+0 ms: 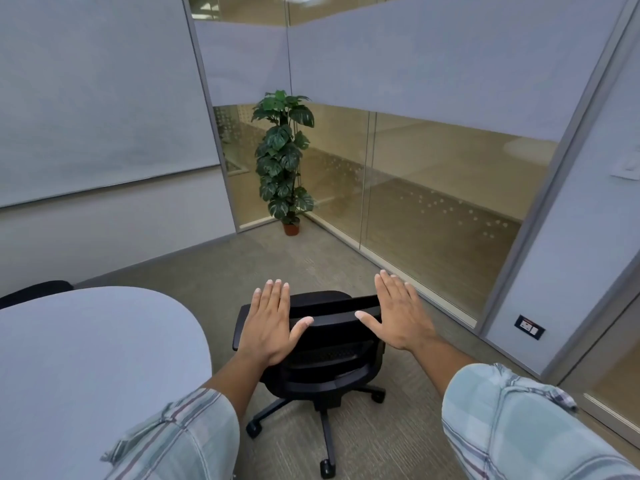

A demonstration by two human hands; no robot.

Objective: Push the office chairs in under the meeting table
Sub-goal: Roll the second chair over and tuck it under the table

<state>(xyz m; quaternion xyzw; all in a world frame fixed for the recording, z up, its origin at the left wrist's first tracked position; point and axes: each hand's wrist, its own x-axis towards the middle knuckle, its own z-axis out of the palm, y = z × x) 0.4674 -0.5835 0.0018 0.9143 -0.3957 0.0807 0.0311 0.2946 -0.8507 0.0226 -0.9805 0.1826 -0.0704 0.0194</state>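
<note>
A black office chair (329, 362) on castors stands on the carpet to the right of the rounded white meeting table (90, 358), clear of its edge, with its backrest toward me. My left hand (270, 327) is held flat and open over the left end of the backrest top. My right hand (398, 317) is flat and open over the right end. Whether the palms touch the backrest, I cannot tell. A second black chair (34, 291) shows only as a dark edge behind the table at far left.
A potted plant (285, 161) stands in the far corner where the glass walls meet. A glass partition (433, 202) runs along the right side. A wall socket (529, 326) sits low on the right panel. Carpet lies beyond the chair.
</note>
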